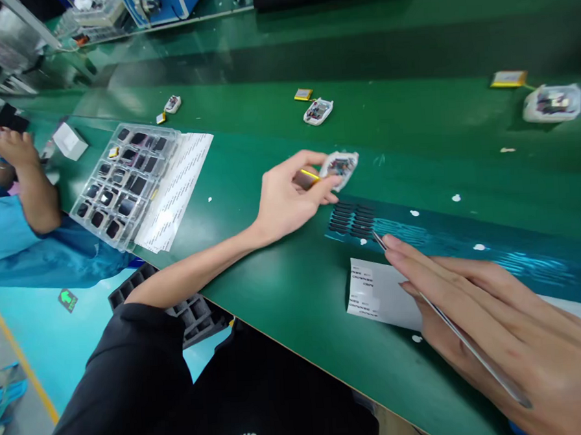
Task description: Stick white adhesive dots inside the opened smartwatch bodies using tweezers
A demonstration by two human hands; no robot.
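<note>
Left hand (289, 201), fingers clamped on a small white gadget (340, 167) at twelve o'clock; right hand (495, 323), fingers pinched on tweezers (452, 329) tipped at black strips (353, 218) on green desk (284, 289).

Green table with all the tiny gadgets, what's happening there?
A person sits at a long green table. Their left hand pinches a small white gadget shell with a yellow-edged battery beside it. Their right hand holds metal tweezers, the tip touching a sheet of little black strips. A white label sheet lies under that hand. To the left, a clear tray of dark screens sits near a co-worker's arm in a blue sleeve.
</note>
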